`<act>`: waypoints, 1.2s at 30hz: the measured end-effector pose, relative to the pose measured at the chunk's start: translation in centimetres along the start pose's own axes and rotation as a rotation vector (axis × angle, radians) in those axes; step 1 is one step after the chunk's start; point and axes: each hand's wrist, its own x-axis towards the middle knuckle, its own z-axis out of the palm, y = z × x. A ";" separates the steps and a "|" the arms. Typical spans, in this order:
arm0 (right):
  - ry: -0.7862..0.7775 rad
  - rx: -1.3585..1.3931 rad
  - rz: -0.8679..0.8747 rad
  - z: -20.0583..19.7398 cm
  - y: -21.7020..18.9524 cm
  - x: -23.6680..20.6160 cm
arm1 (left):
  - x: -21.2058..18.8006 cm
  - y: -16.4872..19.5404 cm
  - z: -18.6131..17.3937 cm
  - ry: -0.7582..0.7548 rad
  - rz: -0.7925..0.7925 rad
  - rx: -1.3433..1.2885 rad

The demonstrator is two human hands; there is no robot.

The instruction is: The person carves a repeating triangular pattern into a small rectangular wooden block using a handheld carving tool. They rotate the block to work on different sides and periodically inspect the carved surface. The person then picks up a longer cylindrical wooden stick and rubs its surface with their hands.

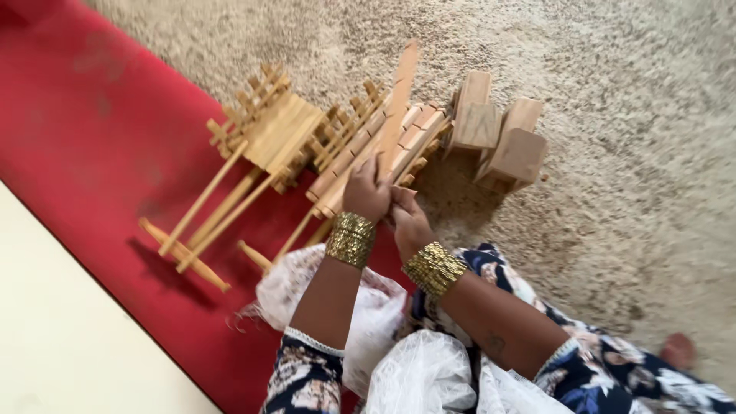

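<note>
Wooden slat (399,100): long, flat, pale, held upright-tilted, its far end rising past the other pieces, its near end gripped at the centre of the scene. Left hand (366,192): fingers curled and pressed together around the slat's near end, knuckles toward the camera. Right hand (409,222): just beside and touching the left hand, fingers folded at the slat's base; whether they pinch the slat itself cannot be told. Both wrists carry wide gold bangles (351,239). Under the hands, a second cart (383,149) of slats and rails, lying half on the red mat, half on the carpet, its shafts pointing near-left. Left of it, a small wooden cart (268,130) with lattice sides, resting on the red mat (92,138), with long shafts (203,207) running near-left to a crossbar. Right of the hands, several plain wooden blocks (498,138) bunched together on the beige carpet (613,92). Nearest the camera, white lace fabric (414,376) and dark floral sleeves (303,383) cover the lap. Pale floor (61,337) borders the mat at near left.
</note>
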 end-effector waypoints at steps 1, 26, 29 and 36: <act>0.053 0.027 0.027 0.5 1.4 1.3 | 0.8 -1.5 -0.2 -0.005 -0.009 0.041; 0.003 -0.405 0.160 -1.6 8.1 11.7 | 8.9 -11.4 4.5 0.098 0.219 0.504; 0.012 -0.244 0.166 -1.7 6.0 10.7 | 8.2 -9.9 6.1 0.204 0.545 0.418; 0.278 0.044 -0.033 -5.2 -0.5 5.9 | -1.3 2.1 11.3 0.031 0.070 -0.843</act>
